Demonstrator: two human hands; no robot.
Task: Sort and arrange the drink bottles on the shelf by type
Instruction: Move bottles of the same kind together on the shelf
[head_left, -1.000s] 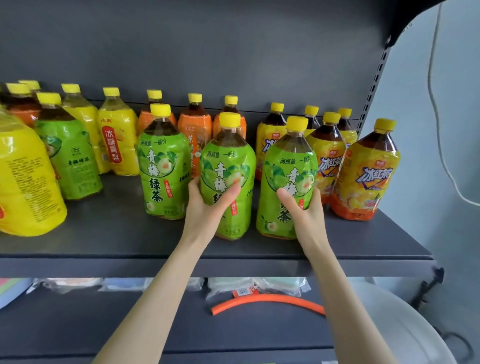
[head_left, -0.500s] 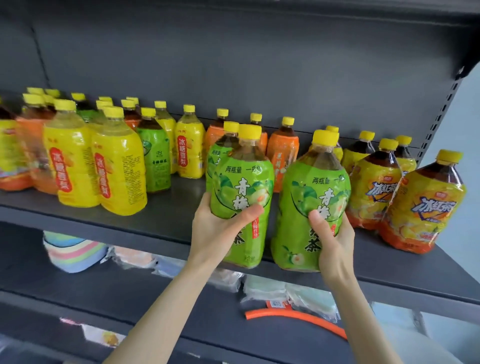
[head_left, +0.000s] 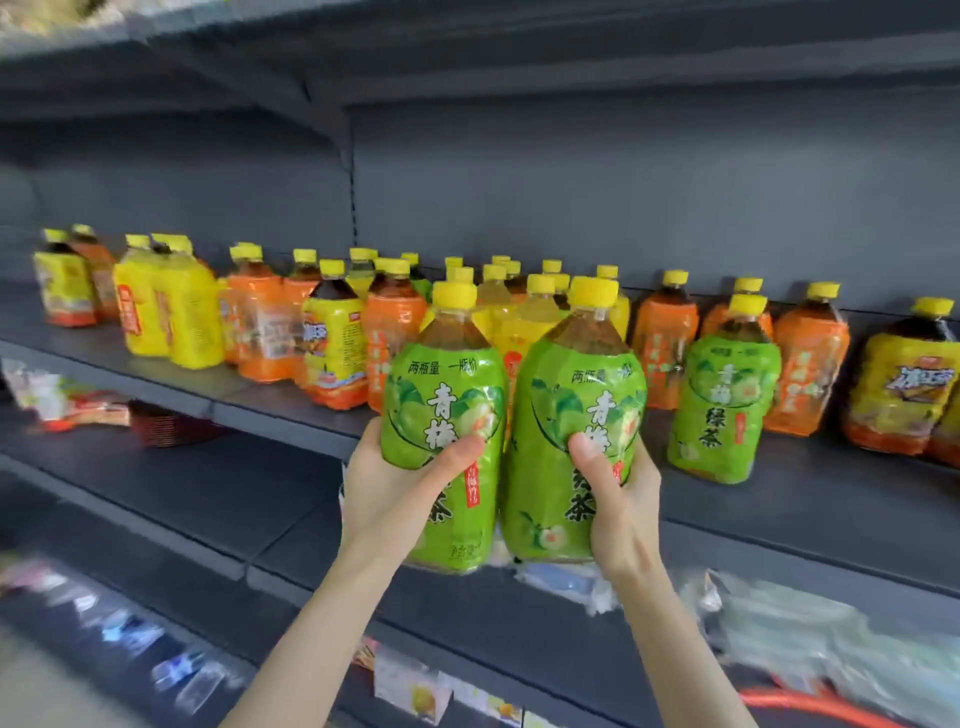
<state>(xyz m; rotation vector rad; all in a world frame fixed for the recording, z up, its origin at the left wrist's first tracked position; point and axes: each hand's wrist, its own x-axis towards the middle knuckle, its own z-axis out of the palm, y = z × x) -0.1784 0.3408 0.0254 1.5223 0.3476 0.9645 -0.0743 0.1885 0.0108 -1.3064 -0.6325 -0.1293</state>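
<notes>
The packets (head_left: 810, 639) under the shelf (head_left: 779, 499) are blurred, and the rightmost bottle (head_left: 904, 395) is cut off.

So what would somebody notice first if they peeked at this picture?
Front and centre, two hands hold matching bottles side by side: the left hand grips the left green bottle, the right hand the right green bottle. Behind them the shelf carries a crowd of orange and yellow bottles, plus a third green bottle standing at the right.

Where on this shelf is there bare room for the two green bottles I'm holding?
Bare shelf lies in front of the standing green bottle, and a front strip before the left yellow bottles. The middle and back rows are packed.
</notes>
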